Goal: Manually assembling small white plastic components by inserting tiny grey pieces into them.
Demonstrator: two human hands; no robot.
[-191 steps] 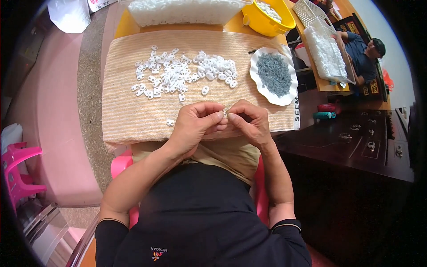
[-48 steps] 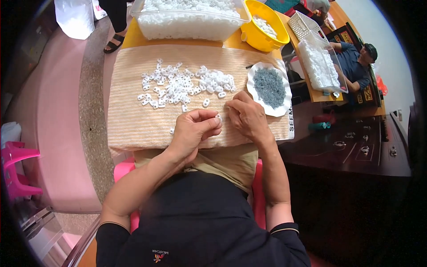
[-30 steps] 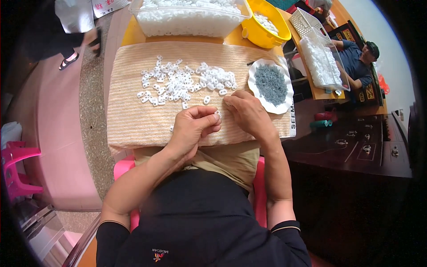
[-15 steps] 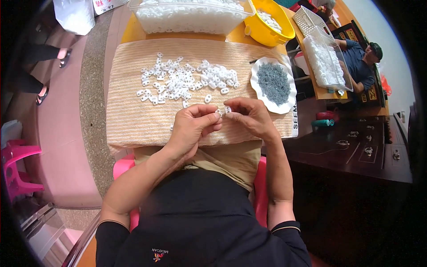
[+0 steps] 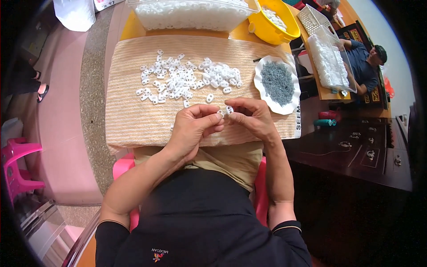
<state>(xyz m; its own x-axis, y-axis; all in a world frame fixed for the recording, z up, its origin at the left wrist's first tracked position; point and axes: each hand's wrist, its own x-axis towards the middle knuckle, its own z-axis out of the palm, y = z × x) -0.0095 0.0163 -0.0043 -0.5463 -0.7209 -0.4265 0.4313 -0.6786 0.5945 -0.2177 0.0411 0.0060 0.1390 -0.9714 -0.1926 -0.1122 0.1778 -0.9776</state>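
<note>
Close together above the front of the cloth, both of my hands are pinched. Between thumb and fingers, my left hand (image 5: 192, 127) grips a small white plastic piece (image 5: 220, 113), mostly hidden by the fingertips. A white oval plastic piece with two holes (image 5: 229, 109) is held by my right hand (image 5: 253, 119), right beside the other piece; I cannot tell whether they touch. Beyond my hands lie a pile of flat white two-hole pieces (image 5: 175, 82) and, to its right, a pile of rounder white oval pieces (image 5: 221, 74). One oval piece (image 5: 210, 98) lies apart.
A striped beige cloth (image 5: 126, 98) covers the table. On its right, a scalloped white plate (image 5: 259, 89) holds many small grey parts. Behind stand a clear bin (image 5: 187, 33) of white pieces and a yellow basin (image 5: 284, 35). A co-worker (image 5: 367, 66) sits at the far right.
The oval piece in my right hand has turned slightly and shows its holes more plainly. My hands otherwise stay nearly in place. At the left, another person's legs have shifted.
</note>
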